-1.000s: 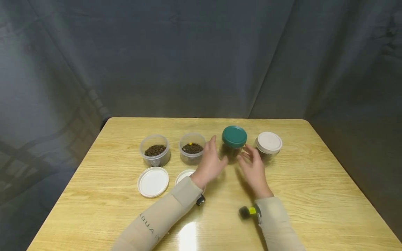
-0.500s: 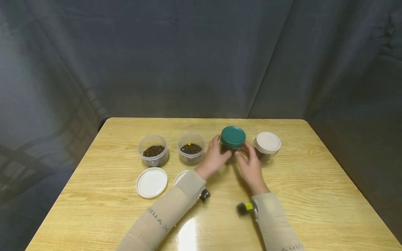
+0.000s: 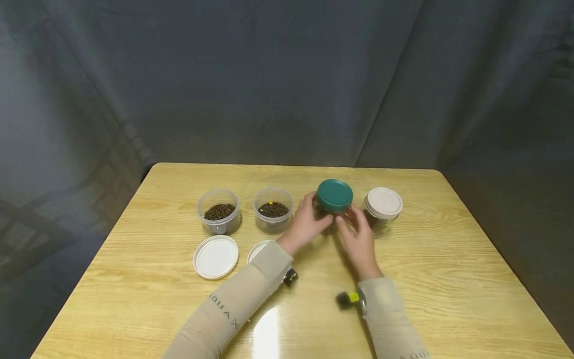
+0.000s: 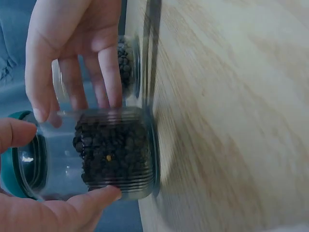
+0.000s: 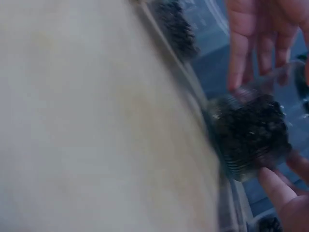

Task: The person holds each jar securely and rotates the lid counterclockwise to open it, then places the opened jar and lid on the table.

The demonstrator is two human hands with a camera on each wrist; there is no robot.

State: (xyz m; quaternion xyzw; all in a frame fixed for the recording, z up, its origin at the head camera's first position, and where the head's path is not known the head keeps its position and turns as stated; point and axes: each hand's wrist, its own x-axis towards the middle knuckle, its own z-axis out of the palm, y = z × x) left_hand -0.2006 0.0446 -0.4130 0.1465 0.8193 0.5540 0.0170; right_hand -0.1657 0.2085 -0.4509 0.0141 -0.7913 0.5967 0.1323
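A clear ribbed jar (image 4: 113, 150) with a green lid (image 3: 335, 194) stands upright at the back of the table, partly filled with dark pellets and a small yellow piece. My left hand (image 3: 306, 224) holds its left side, thumb toward the front. On the other side my right hand (image 3: 358, 238) grips it with curled fingers and thumb. Both hands meet the jar below the lid, as the right wrist view of the pellet-filled jar (image 5: 253, 128) also shows. Its base is right at the tabletop in the left wrist view.
Two open tubs of brown pellets, the left tub (image 3: 219, 227) and the middle tub (image 3: 272, 225), stand left of the jar. In front lie a white lid (image 3: 216, 257) and another white lid (image 3: 256, 248), partly under the left sleeve. A white-lidded jar (image 3: 383, 203) stands close by the right hand.
Both hands have closed in from either side of the green-lidded jar and now hold it. The tubs, white lids and white-lidded jar have stayed in place.
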